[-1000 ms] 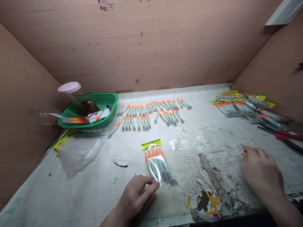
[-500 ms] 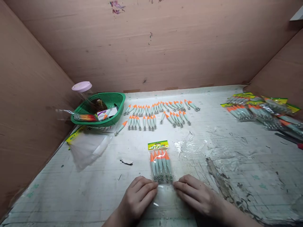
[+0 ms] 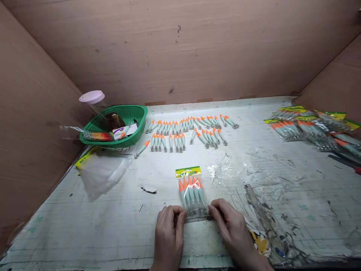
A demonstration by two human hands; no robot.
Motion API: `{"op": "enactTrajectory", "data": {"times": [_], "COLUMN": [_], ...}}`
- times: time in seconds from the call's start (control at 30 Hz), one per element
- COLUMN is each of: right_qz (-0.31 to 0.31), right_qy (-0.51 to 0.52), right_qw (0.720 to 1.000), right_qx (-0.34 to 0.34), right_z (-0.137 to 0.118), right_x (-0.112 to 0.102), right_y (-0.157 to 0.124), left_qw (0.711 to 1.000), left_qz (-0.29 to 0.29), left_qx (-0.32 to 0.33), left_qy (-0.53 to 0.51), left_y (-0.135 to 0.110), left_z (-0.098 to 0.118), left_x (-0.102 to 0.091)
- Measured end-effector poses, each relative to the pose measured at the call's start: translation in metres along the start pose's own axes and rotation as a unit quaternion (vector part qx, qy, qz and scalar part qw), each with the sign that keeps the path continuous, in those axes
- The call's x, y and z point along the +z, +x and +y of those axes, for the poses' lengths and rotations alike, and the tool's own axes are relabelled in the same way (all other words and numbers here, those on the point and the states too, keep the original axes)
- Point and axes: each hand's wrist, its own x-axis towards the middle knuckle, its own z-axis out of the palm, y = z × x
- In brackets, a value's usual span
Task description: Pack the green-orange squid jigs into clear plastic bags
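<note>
In front of me lies a clear plastic packet of squid jigs (image 3: 192, 192), with a yellow and green header card. Several pale jigs with orange tips lie side by side inside it, hooks toward me. My left hand (image 3: 170, 226) pinches the packet's lower left corner between thumb and fingers. At the lower right corner, my right hand (image 3: 229, 225) has its thumb and forefinger closed on the edge. The plastic's lower end now stops just below the hooks; whether it is folded underneath is hidden.
Loose squid jigs (image 3: 176, 142) lie in two rows at the back. A green basket (image 3: 142, 126) stands back left, with flat clear bags (image 3: 104, 175) before it. Filled packets (image 3: 287, 130) and a dark tool with a red handle (image 3: 345, 161) lie at right. Plastic scraps (image 3: 228, 171) lie nearby.
The clear flap that stretched toward me below the hooks no longer shows. My hands have turned from lying flat beside it to pinching the packet's lower corners. The view has shifted slightly.
</note>
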Motion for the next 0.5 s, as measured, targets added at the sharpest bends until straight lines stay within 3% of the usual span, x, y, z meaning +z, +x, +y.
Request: {"op": "enactTrajectory", "data": {"times": [0.13, 0.3, 0.5], "right_qz": [0.035, 0.022, 0.042], "right_qy": [-0.029, -0.07, -0.05], "right_qw": [0.998, 0.992, 0.99], "right_qx": [0.052, 0.107, 0.124], "right_z": [-0.003, -0.005, 0.0], "right_x": [0.011, 0.018, 0.009], "right_y": [0.002, 0.009, 0.023], "left_qw": [0.998, 0.991, 0.985], "left_qz": [-0.001, -0.016, -0.04], "left_qx": [-0.066, -0.12, -0.15], "left_qy": [0.017, 0.054, 0.074], "left_y": [0.005, 0.016, 0.036], "left_z": [0.005, 0.012, 0.012], "left_x": [0.007, 0.011, -0.001]}}
